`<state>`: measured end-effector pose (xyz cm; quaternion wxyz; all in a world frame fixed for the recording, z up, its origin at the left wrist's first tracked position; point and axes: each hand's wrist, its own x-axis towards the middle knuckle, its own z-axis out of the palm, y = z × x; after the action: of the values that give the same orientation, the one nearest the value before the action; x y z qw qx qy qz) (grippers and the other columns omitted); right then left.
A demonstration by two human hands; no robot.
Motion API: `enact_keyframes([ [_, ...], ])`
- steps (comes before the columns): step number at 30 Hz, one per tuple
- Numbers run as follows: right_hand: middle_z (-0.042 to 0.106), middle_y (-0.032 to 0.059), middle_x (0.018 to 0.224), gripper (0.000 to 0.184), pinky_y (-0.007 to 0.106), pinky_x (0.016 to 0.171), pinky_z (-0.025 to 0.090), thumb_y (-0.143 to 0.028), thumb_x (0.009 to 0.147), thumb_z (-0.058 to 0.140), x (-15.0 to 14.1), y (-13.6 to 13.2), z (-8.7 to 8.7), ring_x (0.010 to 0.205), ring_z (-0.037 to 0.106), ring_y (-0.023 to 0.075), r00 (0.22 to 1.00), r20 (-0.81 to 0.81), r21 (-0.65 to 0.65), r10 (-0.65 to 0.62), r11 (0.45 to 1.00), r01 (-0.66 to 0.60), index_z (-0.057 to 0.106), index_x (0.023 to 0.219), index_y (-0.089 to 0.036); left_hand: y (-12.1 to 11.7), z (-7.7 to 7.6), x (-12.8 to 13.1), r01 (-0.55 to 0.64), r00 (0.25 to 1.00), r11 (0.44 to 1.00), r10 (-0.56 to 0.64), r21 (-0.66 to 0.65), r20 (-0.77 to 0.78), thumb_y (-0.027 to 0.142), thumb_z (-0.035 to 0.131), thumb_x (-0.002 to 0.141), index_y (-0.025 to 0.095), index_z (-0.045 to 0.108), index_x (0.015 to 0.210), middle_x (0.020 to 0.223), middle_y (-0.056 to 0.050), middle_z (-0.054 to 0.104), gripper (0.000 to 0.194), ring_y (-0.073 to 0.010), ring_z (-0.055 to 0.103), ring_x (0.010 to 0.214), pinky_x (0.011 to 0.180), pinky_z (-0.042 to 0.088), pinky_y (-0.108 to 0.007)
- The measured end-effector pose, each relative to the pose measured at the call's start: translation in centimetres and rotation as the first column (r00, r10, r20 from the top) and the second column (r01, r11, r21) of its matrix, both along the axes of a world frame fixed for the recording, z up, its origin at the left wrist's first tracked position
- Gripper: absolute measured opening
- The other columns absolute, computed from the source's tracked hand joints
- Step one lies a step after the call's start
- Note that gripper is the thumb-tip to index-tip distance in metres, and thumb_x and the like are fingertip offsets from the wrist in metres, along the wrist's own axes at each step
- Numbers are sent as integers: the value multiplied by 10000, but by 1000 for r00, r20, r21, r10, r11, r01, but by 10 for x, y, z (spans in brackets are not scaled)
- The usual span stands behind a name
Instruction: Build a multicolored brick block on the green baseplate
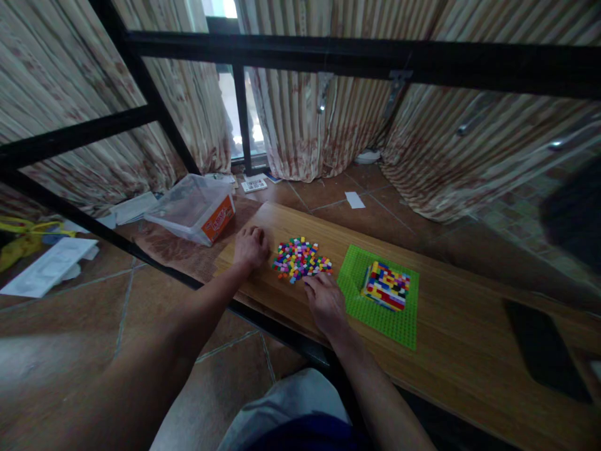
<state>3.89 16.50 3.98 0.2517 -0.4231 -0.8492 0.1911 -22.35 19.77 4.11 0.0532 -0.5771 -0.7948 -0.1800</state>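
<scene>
A loose pile of small coloured toy bricks lies spread on the wooden bench top. Just left of it, my left hand rests on the wood with its fingers curled; whatever may be under them is hidden. My right hand reaches to the pile's near edge, thumb and fingers pinched together, and I cannot make out a brick between them. To the right, a green studded baseplate carries a multicoloured block built of stacked bricks.
A clear plastic bin with an orange label stands beyond the bench's left end. A dark flat slab lies on the bench top at the right. Black metal bars cross in front of striped curtains. Papers lie on the tiled floor.
</scene>
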Motion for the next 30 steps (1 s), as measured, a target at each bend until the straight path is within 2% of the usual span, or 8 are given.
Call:
enact_keyframes([
  [5, 642, 61, 947, 228, 317, 820, 430, -201, 964, 515, -4, 7, -6, 901, 566, 216, 999, 33, 11, -1, 1000, 1, 739, 960, -244, 0, 0, 0, -4, 1000, 1000, 4, 1, 4, 310, 468, 914, 169, 663, 1103, 1223, -145, 659, 305, -314, 561, 1171, 1082, 408, -458],
  [14, 636, 68, 994, 233, 323, 857, 456, -176, 984, 459, -5, 1, -8, 920, 587, 206, 997, -78, 36, -16, 999, 19, 655, 867, -224, 1, -3, -3, -17, 1000, 1000, 17, 15, 7, 319, 485, 906, 164, 664, 1142, 1252, -146, 650, 335, -323, 558, 1187, 1075, 421, -464],
  [19, 677, 59, 942, 220, 313, 837, 486, -215, 1000, 431, 0, -12, 3, 902, 626, 196, 965, -250, -8, -75, 997, 75, 642, 939, -227, 2, -5, -6, 7, 1000, 1000, -7, 22, -6, 323, 469, 908, 145, 652, 1175, 1264, -160, 648, 370, -325, 552, 1207, 1101, 399, -466],
  [22, 709, 62, 975, 224, 307, 817, 508, -263, 1003, 436, 18, -24, 14, 889, 658, 187, 912, -360, -108, -199, 979, 171, 655, 1012, -220, 3, -4, -6, 12, 1000, 1000, -12, 16, -11, 323, 465, 905, 149, 654, 1168, 1243, -162, 657, 368, -331, 566, 1176, 1079, 411, -475],
  [25, 726, 69, 1006, 244, 319, 820, 523, -317, 995, 465, 48, -34, 21, 897, 677, 189, 860, -402, -192, -314, 947, 256, 675, 1065, -214, 3, -3, -6, 20, 1000, 1000, -20, 12, -12, 326, 459, 903, 149, 659, 1148, 1233, -165, 660, 362, -333, 569, 1170, 1079, 408, -480],
  [30, 732, 99, 1098, 286, 378, 902, 523, -394, 956, 525, 111, -36, 19, 1005, 677, 217, 747, -444, -211, -495, 868, 450, 720, 1065, -215, 4, -5, -8, 18, 1000, 1000, -18, 17, -4, 340, 462, 891, 150, 667, 1127, 1226, -170, 659, 366, -341, 563, 1171, 1065, 410, -485],
])
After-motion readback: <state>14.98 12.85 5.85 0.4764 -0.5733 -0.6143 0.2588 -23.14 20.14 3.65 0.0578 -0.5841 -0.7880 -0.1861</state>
